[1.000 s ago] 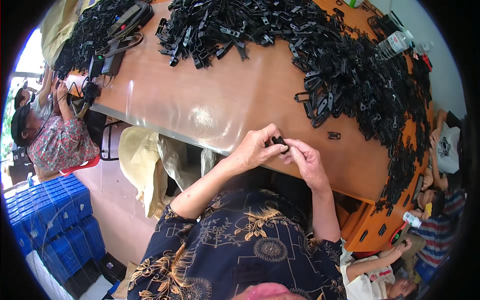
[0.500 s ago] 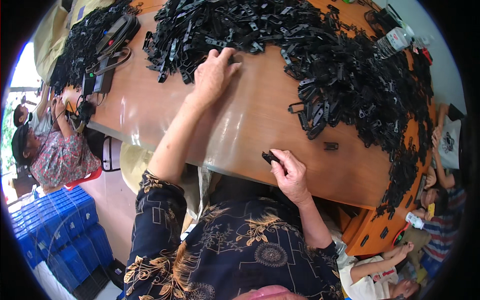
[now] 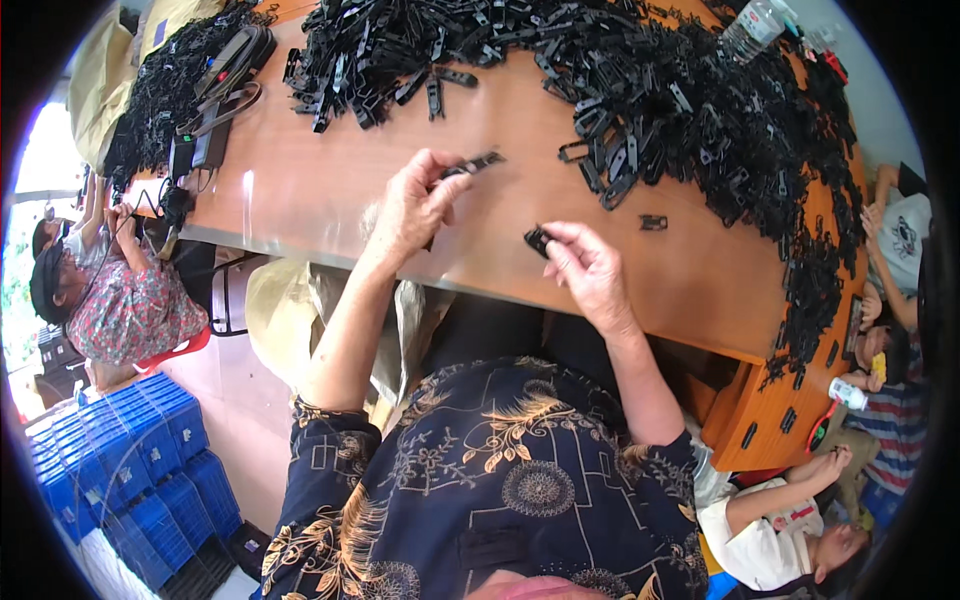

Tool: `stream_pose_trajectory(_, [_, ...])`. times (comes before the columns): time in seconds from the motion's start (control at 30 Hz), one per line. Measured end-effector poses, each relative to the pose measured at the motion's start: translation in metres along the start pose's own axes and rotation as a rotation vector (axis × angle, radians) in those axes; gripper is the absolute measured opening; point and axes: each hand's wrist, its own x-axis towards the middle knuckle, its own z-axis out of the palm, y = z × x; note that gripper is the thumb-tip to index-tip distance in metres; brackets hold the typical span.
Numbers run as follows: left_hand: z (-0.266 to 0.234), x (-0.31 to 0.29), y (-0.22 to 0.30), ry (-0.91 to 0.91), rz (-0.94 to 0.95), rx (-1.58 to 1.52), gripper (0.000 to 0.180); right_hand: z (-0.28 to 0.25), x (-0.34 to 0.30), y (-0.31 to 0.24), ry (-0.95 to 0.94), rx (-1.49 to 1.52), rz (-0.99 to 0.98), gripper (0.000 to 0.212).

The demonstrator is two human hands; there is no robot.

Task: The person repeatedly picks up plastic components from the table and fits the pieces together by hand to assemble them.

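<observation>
Hard to make out: single shapes within the heap (image 3: 690,100) of black plastic parts, tangled together across the far and right side of the bench (image 3: 320,190); heap cut off at the upper edge and bent by the lens toward the rim. Small piece (image 3: 538,240) largely covered by the right hand (image 3: 590,268), only its dark end visible past the fingertips, form not readable. Strip (image 3: 472,164) better seen, a long black part sticking out to the right from the left hand (image 3: 415,205), its near end hidden in the grip. Left fingers curled and pinched shut around that end, thumb side up, wrist lifted above the bench, forearm rising steeply from the lower middle. Right fingers closed in a fine pinch on the small piece, thumb against forefinger, back of the hand turned up, forearm coming in from the lower right, elbow bent. Both hands over the bare brown strip of bench near its front edge, close to each other but apart, strip and piece not touching. One loose clip (image 3: 653,222) lying alone on the bench just right of the right hand, near the foot of the heap. Patterned dark shirt (image 3: 500,490) filling the lower middle. At the left rim a seated person (image 3: 120,300) in a flowered top, partly cut off; blue crates (image 3: 130,470) below. At the right rim, other people (image 3: 880,330) only in part, crowded against the dark border.
</observation>
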Motion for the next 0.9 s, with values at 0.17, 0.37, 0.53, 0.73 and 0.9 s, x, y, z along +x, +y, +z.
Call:
stream_pose_trajectory(0.17, [0.025, -0.050, 0.035, -0.133, 0.106, 0.215, 0.021, -0.004, -0.021, -0.036, -0.034, 0.116, -0.052, 0.018])
stream_pose_trajectory(0.37, [0.044, -0.071, 0.054, -0.224, 0.479, 0.497, 0.027, -0.013, -0.046, -0.047, -0.090, 0.029, -0.025, 0.014])
stream_pose_trajectory(0.53, [0.055, -0.072, 0.058, -0.288, 0.573, 0.555, 0.027, -0.019, -0.050, -0.040, -0.057, -0.032, -0.078, 0.011])
stream_pose_trajectory(0.73, [0.074, -0.072, 0.069, -0.333, 0.578, 0.621, 0.020, -0.030, -0.055, -0.043, 0.069, -0.443, -0.300, 0.013])
stream_pose_trajectory(0.9, [0.105, -0.082, 0.048, -0.297, 0.170, 0.274, 0.026, -0.044, -0.068, -0.012, 0.108, -0.347, -0.371, 0.009])
